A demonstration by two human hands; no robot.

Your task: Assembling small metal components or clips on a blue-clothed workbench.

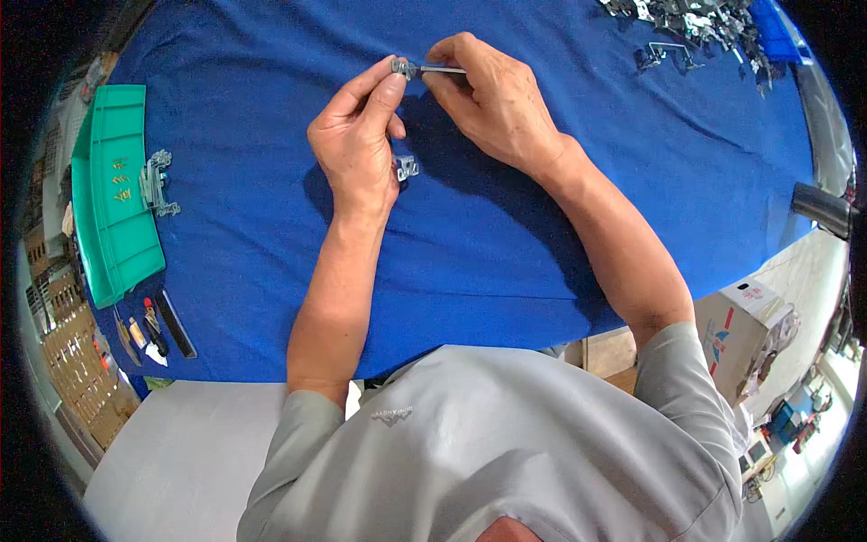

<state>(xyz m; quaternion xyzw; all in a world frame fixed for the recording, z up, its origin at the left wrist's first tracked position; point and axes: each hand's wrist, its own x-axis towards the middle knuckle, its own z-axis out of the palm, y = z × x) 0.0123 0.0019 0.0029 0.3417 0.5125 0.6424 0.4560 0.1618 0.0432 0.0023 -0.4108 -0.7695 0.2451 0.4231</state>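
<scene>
Near the far middle of the blue cloth, my left hand [357, 135] pinches a small grey metal bracket [401, 68] between thumb and fingertips. A second small metal piece [406, 168] shows beside the heel of that hand; whether the two are joined is hidden by the palm. My right hand [506, 104] is closed on a slim metal rod [442, 70]. The rod points left, and its tip is at or very near the bracket. What kind of tool or part the rod is, I cannot make out.
A green plastic tray [126, 244] stands at the left, with several metal bracket assemblies [156, 185] beside it. Small hand tools [149, 330] lie below the tray. A heap of metal parts [695, 23] fills the far right, with a single bracket assembly [668, 56] near it.
</scene>
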